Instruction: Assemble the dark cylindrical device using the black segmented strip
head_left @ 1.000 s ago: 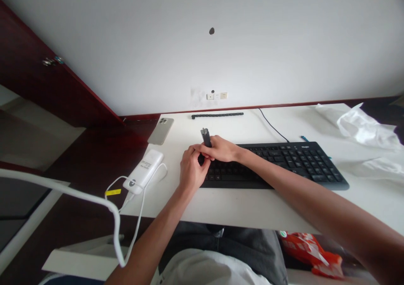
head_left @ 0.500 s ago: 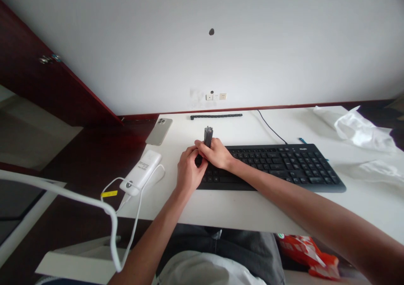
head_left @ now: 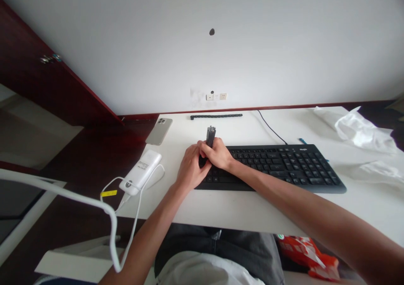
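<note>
My right hand (head_left: pixel 218 154) is closed around a small dark grey stick-shaped tool (head_left: pixel 210 135) that stands upright over the left end of the black keyboard (head_left: pixel 277 167). Its top end pokes out above my fingers. My left hand (head_left: pixel 191 169) is closed too, its fingers pinching the tool's dark lower end, which is mostly hidden between both hands. Both hands rest at the keyboard's left edge on the white desk (head_left: pixel 240 211).
A white power bank (head_left: pixel 141 171) with a white cable lies at the desk's left edge, a phone (head_left: pixel 159 131) face down behind it. A black strip (head_left: pixel 216 116) lies along the back edge. White plastic wrap (head_left: pixel 362 131) sits far right. An orange packet (head_left: pixel 303 251) lies below the desk.
The tool has swung from leaning left to nearly upright. My left hand has moved up and closed in against my right hand.
</note>
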A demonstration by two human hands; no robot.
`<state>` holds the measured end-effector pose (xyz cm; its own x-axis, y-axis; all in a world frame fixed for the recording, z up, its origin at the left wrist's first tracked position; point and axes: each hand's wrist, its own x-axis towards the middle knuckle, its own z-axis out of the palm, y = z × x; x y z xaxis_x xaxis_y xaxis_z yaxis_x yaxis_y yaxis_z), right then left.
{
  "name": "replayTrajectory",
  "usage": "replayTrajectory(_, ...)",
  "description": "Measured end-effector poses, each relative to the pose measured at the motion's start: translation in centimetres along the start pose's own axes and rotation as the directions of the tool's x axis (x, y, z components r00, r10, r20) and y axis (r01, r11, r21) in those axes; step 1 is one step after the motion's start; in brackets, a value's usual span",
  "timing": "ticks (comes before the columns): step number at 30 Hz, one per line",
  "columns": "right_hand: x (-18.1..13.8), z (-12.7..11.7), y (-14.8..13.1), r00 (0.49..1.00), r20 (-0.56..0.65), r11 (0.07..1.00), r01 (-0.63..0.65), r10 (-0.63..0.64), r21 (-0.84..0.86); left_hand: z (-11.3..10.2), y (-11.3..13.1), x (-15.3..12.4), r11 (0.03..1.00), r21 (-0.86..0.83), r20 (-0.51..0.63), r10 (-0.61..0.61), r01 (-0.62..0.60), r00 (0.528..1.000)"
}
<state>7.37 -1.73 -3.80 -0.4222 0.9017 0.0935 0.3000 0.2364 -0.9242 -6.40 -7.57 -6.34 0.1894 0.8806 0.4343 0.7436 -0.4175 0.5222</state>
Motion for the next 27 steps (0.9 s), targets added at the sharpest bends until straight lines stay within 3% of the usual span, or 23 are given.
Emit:
replayTrajectory(12, -0.1, -0.1, 0.4, 0.999, -0.041, 0.999, 0.033, -0.035, -0.043, 1.0, -0.6, 1.4, 0.987, 0.159, 0.129, -0.045, 0.024, 0.991)
replayTrajectory(17, 0.0, -0.2, 0.4, 1.0, -0.024, 1.0, 0.012, -0.013, -0.01, 1.1, -0.8, 1.3, 0.988, 0.152, 0.131, -0.036, 0.016, 0.991)
replayTrajectory(24, 0.1, -0.6, 0.1, 0.996, 0.046, 0.997, 0.078, -0.078, 0.007, 1.3, -1.1, 1.2, 0.992, 0.124, 0.118, -0.025, 0.01, 0.993)
replayTrajectory(27, 0.0, -0.5, 0.1, 0.998, 0.013, 0.998, 0.06, -0.059, -0.021, 1.1, -0.9, 1.3, 0.992, 0.126, 0.11, -0.032, 0.018, 0.993)
